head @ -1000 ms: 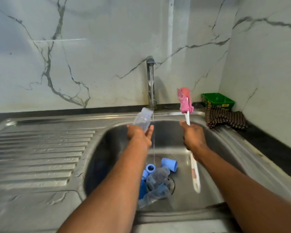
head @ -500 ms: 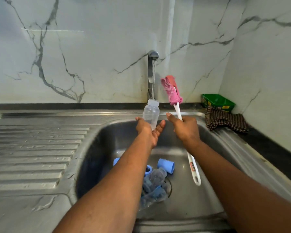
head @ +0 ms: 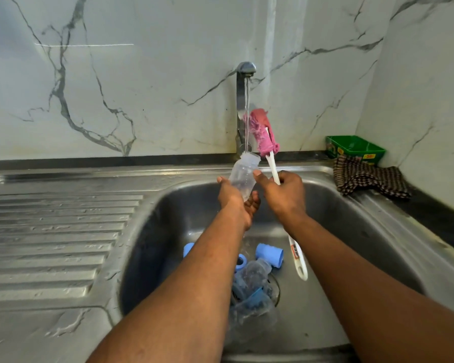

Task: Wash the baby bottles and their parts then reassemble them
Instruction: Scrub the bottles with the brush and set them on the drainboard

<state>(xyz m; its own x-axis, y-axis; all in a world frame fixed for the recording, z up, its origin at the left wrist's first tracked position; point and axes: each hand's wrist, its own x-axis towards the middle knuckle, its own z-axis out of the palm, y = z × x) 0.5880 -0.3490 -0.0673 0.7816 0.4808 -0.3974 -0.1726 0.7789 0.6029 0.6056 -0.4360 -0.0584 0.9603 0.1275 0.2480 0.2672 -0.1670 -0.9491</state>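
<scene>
L hand (head: 233, 203) grips a clear baby bottle (head: 243, 176) round its lower body, fingers curled under and thumb up the near side. Bottle sits above the sink basin (head: 351, 247), just under the tap (head: 243, 100). Its long axis tilts, open mouth toward 1 o'clock, and the water stream (head: 246, 113) lands at the rim.

R hand (head: 283, 195) is clenched on the white handle of the bottle brush (head: 264, 132), mid-shaft. Pink brush head is up at 12 o'clock from the knuckles, leaning a bit toward 11, touching the stream. The handle's tail hangs down toward 5 o'clock into the basin.

Key relation: brush head is just beside and above the bottle mouth, at abt 1 o'clock from it. Brush axis and bottle axis run nearly parallel, so the head isn't aimed into the opening yet. My read: R hand is the one to move, swinging the head round to go down into the mouth along the bottle's axis while L hand holds steady.

Other parts lie at the drain, 6 o'clock from the hands: blue caps (head: 269, 255), a blue ring (head: 240, 262), more clear bottles (head: 254, 273), unwashed as far as I can judge.
</scene>
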